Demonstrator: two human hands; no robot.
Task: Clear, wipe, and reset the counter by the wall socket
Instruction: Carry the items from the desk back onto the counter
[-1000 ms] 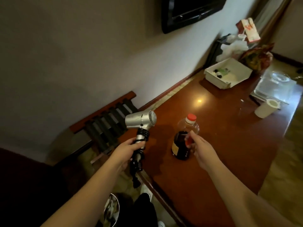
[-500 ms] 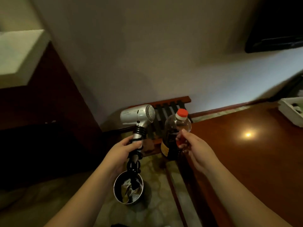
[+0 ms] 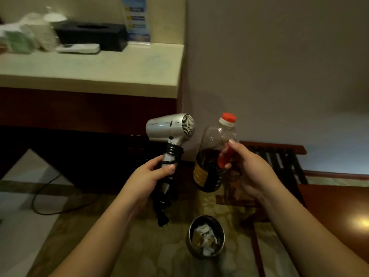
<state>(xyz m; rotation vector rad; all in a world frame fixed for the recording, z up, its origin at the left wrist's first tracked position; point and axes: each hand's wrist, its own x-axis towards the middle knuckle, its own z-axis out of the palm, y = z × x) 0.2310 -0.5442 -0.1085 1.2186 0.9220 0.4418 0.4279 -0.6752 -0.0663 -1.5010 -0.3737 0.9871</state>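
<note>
Left hand (image 3: 148,177): grips the handle of the silver hair dryer (image 3: 169,129), cord wrapped round it, plug dangling.
Right hand (image 3: 249,166): holds the red-capped bottle (image 3: 214,152) by its handle, in the air.
Below: waste bin (image 3: 206,236) on the floor.
Counter (image 3: 95,68): pale, upper left, carrying a black tissue box (image 3: 91,35).

Silver hair dryer (image 3: 169,127) with black cord (image 3: 174,151); red-capped bottle (image 3: 214,154) holding dark liquid.
</note>
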